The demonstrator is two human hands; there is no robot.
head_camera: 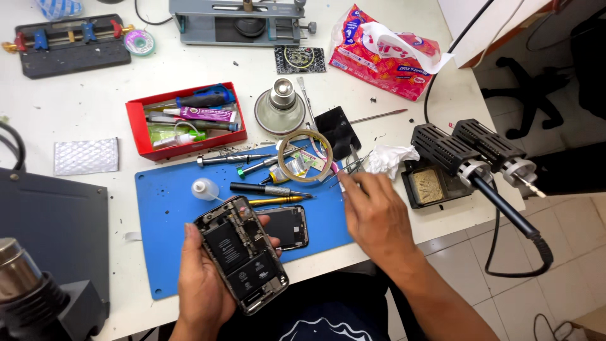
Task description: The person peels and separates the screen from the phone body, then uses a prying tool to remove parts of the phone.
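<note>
My left hand [201, 284] holds an opened phone [241, 254] with its black battery and circuit boards facing up, above the near edge of the blue work mat [165, 208]. My right hand [374, 211] reaches over the mat's right edge, its fingertips at a pair of tweezers [348, 167] lying beside a crumpled white tissue [389, 158]. Whether the fingers have closed on the tweezers is unclear. A small dark screen part [289, 226] lies on the mat just behind the phone.
On the mat lie screwdrivers [268, 189], a tape roll [306, 156] and a small white bottle [204, 188]. A red tray [185, 120] of tubes stands behind. A soldering-iron stand [470, 155] sits right; a hot-air unit [38, 278] sits left; a red tissue pack [385, 50] lies far right.
</note>
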